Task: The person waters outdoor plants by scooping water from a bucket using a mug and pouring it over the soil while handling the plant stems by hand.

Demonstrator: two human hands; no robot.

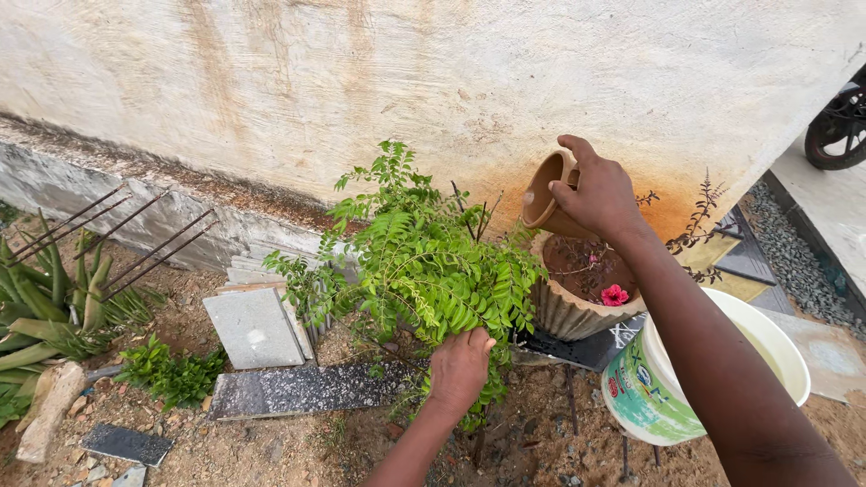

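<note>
My right hand (pixel 600 194) grips a small brown clay cup (pixel 544 194), tilted on its side above the leafy green plant (pixel 419 261) near the wall. My left hand (pixel 460 370) reaches into the lower leaves of that plant and holds a bunch of them aside. Just right of the plant stands a ribbed clay pot (pixel 564 316) with dry soil, thin twigs and one pink flower (pixel 614 295). Under my right forearm sits a white and green plastic bucket (pixel 645 392).
A stained plaster wall (pixel 361 81) runs behind. Stone tiles (pixel 257 329) lean and lie on the dirt to the left, beside an aloe-like plant (pixel 45 316) and rusty rods (pixel 135 243). A motorcycle wheel (pixel 834 126) shows at far right by a gravel strip.
</note>
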